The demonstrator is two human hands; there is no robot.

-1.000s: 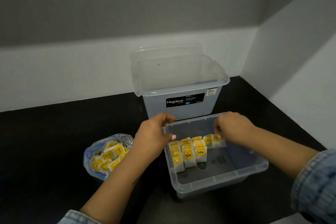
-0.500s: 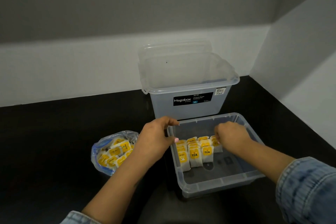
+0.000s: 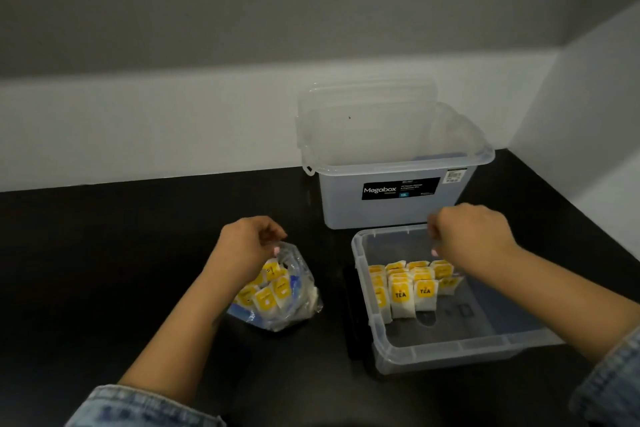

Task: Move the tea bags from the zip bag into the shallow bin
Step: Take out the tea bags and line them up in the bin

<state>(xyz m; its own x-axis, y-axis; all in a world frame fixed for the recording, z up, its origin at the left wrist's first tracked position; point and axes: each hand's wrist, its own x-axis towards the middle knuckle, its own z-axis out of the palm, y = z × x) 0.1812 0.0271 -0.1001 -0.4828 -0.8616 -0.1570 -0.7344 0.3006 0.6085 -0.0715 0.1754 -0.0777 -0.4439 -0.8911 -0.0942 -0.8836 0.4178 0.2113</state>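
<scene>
While the left hand (image 3: 247,246) hovers with curled fingers over the mouth of the crinkled clear plastic zip bag (image 3: 277,291), the right hand (image 3: 471,236) hangs over the far part of the shallow clear plastic bin (image 3: 446,354). Whether the left fingers pinch the bag's edge or a packet cannot be told. The right fingers are curled downward just above a row of packets, and whether they hold one is also unclear.

Yellow-and-white tea bags (image 3: 268,291) fill the zip bag, which lies on the black desk (image 3: 104,270), left of the bin. More tea bags in the bin (image 3: 412,288) stand in neat rows against its far-left corner.

To do this step well, the left hand should probably pick one packet cleanly from the bag's mouth without dragging the loose plastic, lift it over the bin's left rim, and set it upright beside the existing rows.

The bin's near and right parts have free floor. A tall clear plastic storage box (image 3: 394,204) with a black label stands just beyond the bin's far wall, and the room's walls close in on the far and right sides. Bare desk lies between bag and bin.
</scene>
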